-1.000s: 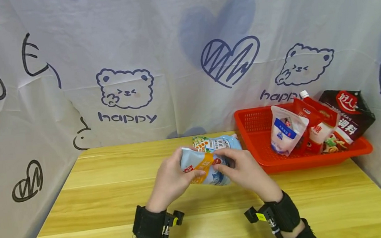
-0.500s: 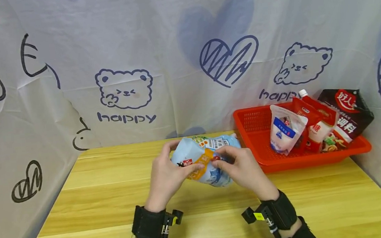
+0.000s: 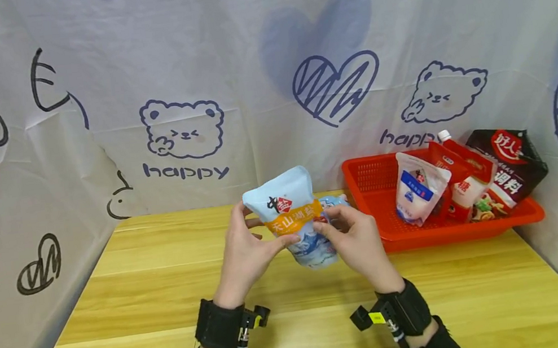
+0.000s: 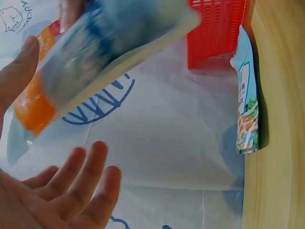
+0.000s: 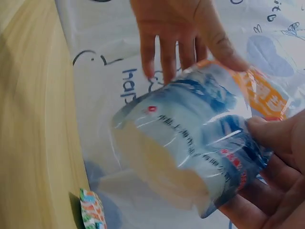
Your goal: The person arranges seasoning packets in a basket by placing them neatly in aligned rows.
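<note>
A light blue bag of salt (image 3: 306, 239) with an orange band is upright but tilted in front of me, above the table. My right hand (image 3: 359, 239) grips its right side, thumb on the front and fingers behind. On the left, my left hand (image 3: 246, 251) has its thumb at the front of the bag. The left wrist view shows that hand's fingers (image 4: 97, 164) spread and apart from the bag. Behind the bag, mostly hidden in the head view, a light blue Heinz pouch (image 4: 248, 100) lies on the table.
A red plastic basket (image 3: 373, 204) stands at the back right. Inside are a white and blue bag (image 3: 420, 187), red packets (image 3: 471, 188) and a black seasoning packet (image 3: 511, 172). A printed cloth (image 3: 249, 86) hangs behind the wooden table (image 3: 144, 301).
The bag of salt has tipped from lying tilted to upright, its front label now facing me. My left hand's fingers have come away from behind it, while the right keeps hold.
</note>
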Tool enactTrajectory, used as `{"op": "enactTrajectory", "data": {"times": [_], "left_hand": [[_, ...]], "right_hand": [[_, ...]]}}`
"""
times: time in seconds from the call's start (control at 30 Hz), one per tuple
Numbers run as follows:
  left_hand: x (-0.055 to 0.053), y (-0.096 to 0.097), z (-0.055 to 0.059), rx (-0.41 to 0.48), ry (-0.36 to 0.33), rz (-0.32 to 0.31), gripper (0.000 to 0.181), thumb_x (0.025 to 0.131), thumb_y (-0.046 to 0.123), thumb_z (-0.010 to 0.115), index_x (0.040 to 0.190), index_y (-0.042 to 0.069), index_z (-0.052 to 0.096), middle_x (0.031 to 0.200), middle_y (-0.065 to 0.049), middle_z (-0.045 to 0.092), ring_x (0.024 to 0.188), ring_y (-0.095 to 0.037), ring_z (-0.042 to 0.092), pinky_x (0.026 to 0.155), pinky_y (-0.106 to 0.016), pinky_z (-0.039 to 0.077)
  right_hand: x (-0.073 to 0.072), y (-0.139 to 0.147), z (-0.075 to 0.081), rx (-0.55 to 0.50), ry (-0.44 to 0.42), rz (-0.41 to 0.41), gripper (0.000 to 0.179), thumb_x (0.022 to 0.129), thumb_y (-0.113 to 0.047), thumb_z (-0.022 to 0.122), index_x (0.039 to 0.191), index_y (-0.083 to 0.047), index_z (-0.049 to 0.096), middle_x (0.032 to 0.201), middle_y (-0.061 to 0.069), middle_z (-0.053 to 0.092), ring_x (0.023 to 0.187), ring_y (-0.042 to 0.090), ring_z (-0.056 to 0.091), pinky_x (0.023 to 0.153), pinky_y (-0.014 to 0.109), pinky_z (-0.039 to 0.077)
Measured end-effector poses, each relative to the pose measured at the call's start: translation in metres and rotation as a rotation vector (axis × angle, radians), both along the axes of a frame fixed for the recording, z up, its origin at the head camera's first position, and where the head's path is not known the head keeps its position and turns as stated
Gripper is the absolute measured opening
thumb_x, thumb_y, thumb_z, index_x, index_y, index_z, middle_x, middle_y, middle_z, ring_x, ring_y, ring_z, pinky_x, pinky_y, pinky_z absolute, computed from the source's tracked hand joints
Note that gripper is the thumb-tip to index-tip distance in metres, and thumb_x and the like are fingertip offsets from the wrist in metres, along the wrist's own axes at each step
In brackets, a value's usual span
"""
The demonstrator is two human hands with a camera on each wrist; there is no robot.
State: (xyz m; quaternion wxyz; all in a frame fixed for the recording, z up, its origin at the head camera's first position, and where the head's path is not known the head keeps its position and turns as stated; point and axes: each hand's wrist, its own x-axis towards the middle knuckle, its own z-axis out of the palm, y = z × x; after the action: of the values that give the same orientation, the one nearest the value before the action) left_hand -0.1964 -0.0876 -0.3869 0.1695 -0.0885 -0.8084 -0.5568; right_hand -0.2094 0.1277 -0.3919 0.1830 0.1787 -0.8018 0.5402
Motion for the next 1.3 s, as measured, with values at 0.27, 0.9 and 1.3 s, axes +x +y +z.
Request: {"op": "enactTrajectory", "data": {"times": [0.27,0.9,1.3], "left_hand": [[-0.001,0.011,-0.005,-0.026,-0.067,-0.129,0.094,0.077,0.03,0.095,0.15,0.011,0.04,0.132,-0.005,0.063,0.11,-0.025,0.064,0.088,-0.044,0.054],[0.003,0.015,-0.006,-0.027,-0.013,-0.235,0.068,0.086,0.018,0.088,0.142,0.014,0.049,0.124,-0.007,0.071,0.107,-0.021,0.07,0.086,-0.038,0.061],[0.003,0.005,-0.002,-0.154,-0.026,-0.137,0.062,0.086,0.017,0.087,0.137,0.012,0.053,0.121,-0.008,0.073,0.105,-0.023,0.071,0.087,-0.043,0.06]], "right_hand": [[0.002,-0.007,-0.002,-0.173,-0.043,0.006,0.021,0.09,-0.003,0.08,0.108,0.003,0.071,0.108,0.018,0.074,0.093,0.031,0.075,0.081,0.028,0.062],[0.006,-0.011,0.0,-0.279,-0.15,0.069,0.026,0.095,-0.002,0.074,0.119,0.004,0.066,0.117,0.022,0.072,0.098,0.025,0.076,0.079,0.031,0.063],[0.004,0.006,0.013,-0.224,-0.162,0.125,0.052,0.098,-0.007,0.073,0.146,-0.005,0.053,0.139,0.016,0.063,0.118,0.029,0.067,0.09,0.026,0.059]]}}
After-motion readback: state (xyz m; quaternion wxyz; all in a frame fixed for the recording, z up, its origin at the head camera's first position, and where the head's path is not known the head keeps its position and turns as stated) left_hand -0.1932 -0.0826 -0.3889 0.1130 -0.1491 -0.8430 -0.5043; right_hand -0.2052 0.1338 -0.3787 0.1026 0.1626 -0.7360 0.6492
